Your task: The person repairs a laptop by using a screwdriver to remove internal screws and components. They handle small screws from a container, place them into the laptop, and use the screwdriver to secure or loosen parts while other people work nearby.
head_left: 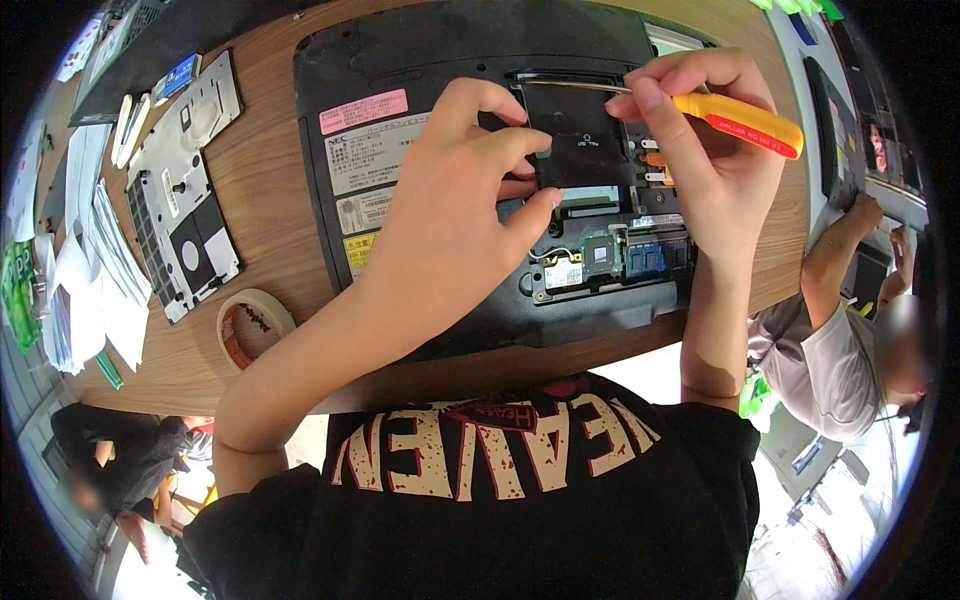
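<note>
An opened black laptop [430, 60] lies upside down on the wooden table, its underside facing up. My right hand [725, 165] grips a screwdriver [740, 122] by its yellow and red handle. The thin shaft points left along the far edge of a black flat plate [580, 112] in the open bay. My left hand [460, 195] hovers at that plate's left edge with bent, parted fingers, its fingertips at or near the edge. Whether they touch it, I cannot tell. Nearer me, the bay shows a small card with wires [562, 272] and blue memory modules [648, 260].
Left of the laptop are a removed metal-and-black panel [185, 190], a tape roll [284, 308] with small dark pieces inside, and loose papers [100, 265]. To the right, a co-worker's arm [835, 245] reaches toward another dark laptop [832, 135]. Another person sits at the lower left.
</note>
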`<state>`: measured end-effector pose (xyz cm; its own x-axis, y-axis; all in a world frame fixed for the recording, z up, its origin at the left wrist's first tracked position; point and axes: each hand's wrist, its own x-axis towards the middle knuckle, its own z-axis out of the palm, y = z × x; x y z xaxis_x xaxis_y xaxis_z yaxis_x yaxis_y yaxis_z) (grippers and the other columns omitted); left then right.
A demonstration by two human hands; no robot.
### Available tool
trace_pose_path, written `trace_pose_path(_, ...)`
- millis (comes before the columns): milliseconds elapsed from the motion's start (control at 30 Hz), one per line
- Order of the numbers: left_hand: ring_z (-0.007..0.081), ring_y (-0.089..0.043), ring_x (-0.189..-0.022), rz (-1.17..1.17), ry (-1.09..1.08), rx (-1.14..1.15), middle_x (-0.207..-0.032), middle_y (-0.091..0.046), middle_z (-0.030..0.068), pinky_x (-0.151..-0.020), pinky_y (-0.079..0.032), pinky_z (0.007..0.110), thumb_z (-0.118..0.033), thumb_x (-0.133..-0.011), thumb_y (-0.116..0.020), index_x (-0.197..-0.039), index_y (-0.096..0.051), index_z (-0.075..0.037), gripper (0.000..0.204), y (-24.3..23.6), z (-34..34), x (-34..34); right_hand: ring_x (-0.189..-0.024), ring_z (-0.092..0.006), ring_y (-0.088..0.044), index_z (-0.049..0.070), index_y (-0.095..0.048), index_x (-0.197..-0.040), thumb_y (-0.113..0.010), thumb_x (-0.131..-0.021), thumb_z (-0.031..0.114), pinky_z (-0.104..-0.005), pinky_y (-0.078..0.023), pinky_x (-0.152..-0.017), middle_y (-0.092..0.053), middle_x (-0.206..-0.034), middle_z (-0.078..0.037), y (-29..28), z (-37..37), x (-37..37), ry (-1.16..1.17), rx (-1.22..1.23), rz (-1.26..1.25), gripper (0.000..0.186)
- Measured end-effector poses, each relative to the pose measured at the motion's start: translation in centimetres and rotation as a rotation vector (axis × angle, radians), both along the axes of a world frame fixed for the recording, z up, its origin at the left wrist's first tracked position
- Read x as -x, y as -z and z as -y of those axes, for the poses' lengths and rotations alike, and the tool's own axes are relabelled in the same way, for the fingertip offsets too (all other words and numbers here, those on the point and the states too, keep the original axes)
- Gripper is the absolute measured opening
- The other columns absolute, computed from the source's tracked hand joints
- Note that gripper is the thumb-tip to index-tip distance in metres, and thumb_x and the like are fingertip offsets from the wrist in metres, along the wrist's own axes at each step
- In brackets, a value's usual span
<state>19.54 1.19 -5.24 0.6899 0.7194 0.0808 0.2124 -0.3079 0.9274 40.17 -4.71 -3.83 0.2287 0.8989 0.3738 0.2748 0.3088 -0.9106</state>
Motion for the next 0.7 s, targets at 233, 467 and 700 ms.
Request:
trace_pose_path(233, 0.0152, -0.070, -0.086, 0.010, -0.009, -0.016, -0.112, -0.058, 0.0081, -0.075, -0.063, 0.026, 0.000, -0.084, -0.074, -0.110, -0.071, 0.000, 0.026, -0.2, -0.4, 0.5, -0.086, -0.0199, -0.072, -0.003, -0.056, -0.101, -0.063, -0.092, -0.009, -0.0296, -0.059, -0.079, -0.067, -0.101, -0.017, 0.1, 0.0, -0.2, -0.007, -0.003, 0.035, 0.013)
trace_pose_path(467, 0.0103, -0.055, -0.060, -0.086, 0.013, -0.331, -0.085, -0.064, 0.0034, -0.053, -0.043, 0.025, -0.007, -0.084, -0.074, -0.096, -0.075, -0.007, 0.012, -0.1, -1.3, 1.2, -0.087, -0.0204, -0.071, -0.003, -0.056, -0.101, -0.063, -0.092, -0.009, -0.0309, -0.060, -0.081, -0.067, -0.101, -0.017, 0.3, 0.1, 0.0, -0.013, -0.027, 0.013, 0.013)
trace_pose_path(700, 0.0117, -0.051, -0.059, -0.144, -0.081, -0.487, -0.075, -0.061, 0.0024, -0.053, -0.039, 0.027, -0.010, -0.083, -0.074, -0.091, -0.075, -0.008, 0.008, 0.1, -3.5, 0.9, -0.086, -0.0200, -0.071, -0.003, -0.056, -0.100, -0.063, -0.092, -0.009, -0.0298, -0.059, -0.080, -0.067, -0.101, -0.017, 0.3, 0.2, 0.2, -0.014, -0.039, 0.018, 0.012)
